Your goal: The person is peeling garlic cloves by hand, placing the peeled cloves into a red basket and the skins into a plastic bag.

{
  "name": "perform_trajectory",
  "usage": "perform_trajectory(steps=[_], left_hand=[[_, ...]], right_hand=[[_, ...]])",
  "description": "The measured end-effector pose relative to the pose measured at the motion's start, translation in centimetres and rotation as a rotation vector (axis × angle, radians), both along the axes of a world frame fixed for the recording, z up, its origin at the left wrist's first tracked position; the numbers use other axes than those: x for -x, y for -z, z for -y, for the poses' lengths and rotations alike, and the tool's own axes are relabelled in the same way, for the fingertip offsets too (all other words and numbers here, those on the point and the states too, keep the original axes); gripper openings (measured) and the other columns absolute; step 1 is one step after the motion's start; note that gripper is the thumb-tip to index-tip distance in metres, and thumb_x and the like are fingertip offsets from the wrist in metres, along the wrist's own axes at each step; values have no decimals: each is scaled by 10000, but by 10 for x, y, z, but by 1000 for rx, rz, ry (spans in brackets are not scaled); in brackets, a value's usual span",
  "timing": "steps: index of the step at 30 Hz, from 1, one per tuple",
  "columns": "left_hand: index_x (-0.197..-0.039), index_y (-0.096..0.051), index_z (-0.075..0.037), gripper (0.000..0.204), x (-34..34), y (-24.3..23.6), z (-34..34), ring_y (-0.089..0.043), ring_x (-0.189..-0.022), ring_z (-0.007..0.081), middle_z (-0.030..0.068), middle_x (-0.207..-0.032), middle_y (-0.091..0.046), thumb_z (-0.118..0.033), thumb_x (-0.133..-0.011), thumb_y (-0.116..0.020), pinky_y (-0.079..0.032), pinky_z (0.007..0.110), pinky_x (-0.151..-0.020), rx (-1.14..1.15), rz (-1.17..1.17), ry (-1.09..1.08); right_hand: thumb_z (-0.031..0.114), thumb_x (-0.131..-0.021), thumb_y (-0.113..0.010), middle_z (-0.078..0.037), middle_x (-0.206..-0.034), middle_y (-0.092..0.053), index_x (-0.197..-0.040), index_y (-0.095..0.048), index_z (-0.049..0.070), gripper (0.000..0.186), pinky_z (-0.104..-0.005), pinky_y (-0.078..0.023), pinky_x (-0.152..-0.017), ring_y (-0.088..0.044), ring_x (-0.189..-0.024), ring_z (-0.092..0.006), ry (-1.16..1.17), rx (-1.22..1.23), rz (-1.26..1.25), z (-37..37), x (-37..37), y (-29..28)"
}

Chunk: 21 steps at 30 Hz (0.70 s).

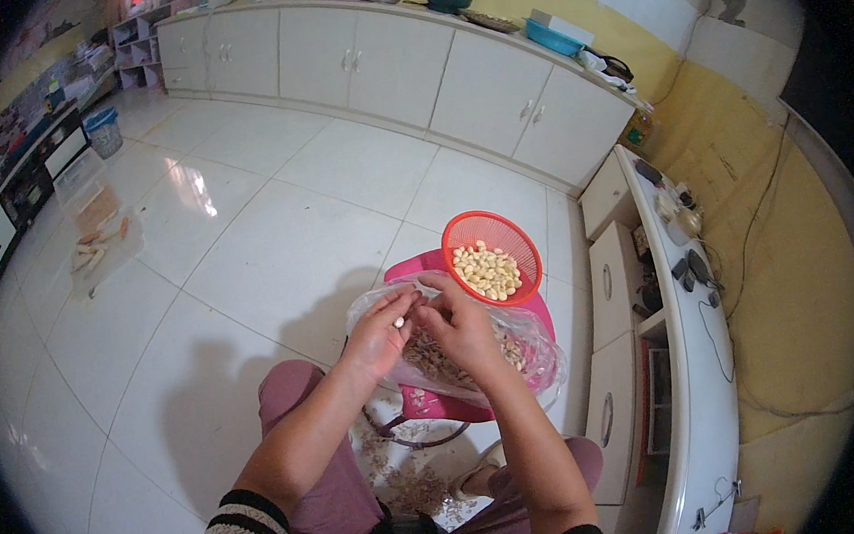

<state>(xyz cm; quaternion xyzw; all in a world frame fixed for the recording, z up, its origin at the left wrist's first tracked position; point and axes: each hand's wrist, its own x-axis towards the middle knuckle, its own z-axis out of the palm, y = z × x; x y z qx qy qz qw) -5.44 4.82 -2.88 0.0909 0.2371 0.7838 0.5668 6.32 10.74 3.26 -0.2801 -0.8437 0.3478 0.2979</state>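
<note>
My left hand (377, 339) is closed, with a small pale kernel (399, 321) showing at its fingers. Close beside it my right hand (462, 326) has its thumb and fingers bent inward; whatever they pinch is hidden. Both hands are over an open clear plastic bag (545, 363) that holds brownish bits of shell or skin (432, 359). The bag lies on a pink stool (415, 266) in front of my knees. Just beyond my right hand stands a red mesh basket (531, 242), part-filled with cream-coloured oval kernels (487, 270).
Brown scraps (414, 487) litter the tiled floor between my feet. White drawers (614, 408) rise close on the right. Low white cabinets (400, 53) line the far wall. On the left are a clear plastic box (80, 189) and a small bin (104, 134).
</note>
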Motion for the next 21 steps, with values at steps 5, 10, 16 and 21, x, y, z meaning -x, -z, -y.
perform_trajectory(steps=[5,10,16,21], left_hand=[[-965,-565,-8,177,18,-4,2,-564,-756,118,55,-858,-582,-144,-859,-525,-495,205,-655,14,199,-59],[-1000,-540,-2,225,17,4,1,-530,-697,99,37,-832,-544,-186,-878,-496,-481,183,-604,1,145,26],[-998,-539,-7,221,18,1,5,-522,-693,96,32,-812,-532,-188,-880,-491,-476,178,-603,18,140,11],[-995,-534,13,230,13,2,4,-535,-741,116,48,-840,-542,-179,-874,-497,-483,198,-640,-24,107,45]], right_hand=[[94,-739,-580,-170,-834,-606,-932,-597,56,197,-406,-473,-684,-594,-763,-333,-20,-144,187,-11,1,17],[106,-736,-548,-184,-868,-588,-886,-608,58,169,-431,-470,-689,-589,-766,-347,-66,-287,333,-11,4,40],[151,-747,-544,-190,-829,-595,-892,-559,40,184,-444,-456,-675,-581,-765,-360,95,-224,501,-5,-14,12],[135,-786,-540,-186,-784,-592,-911,-533,29,164,-413,-453,-646,-583,-729,-348,141,-225,293,-18,-43,19]])
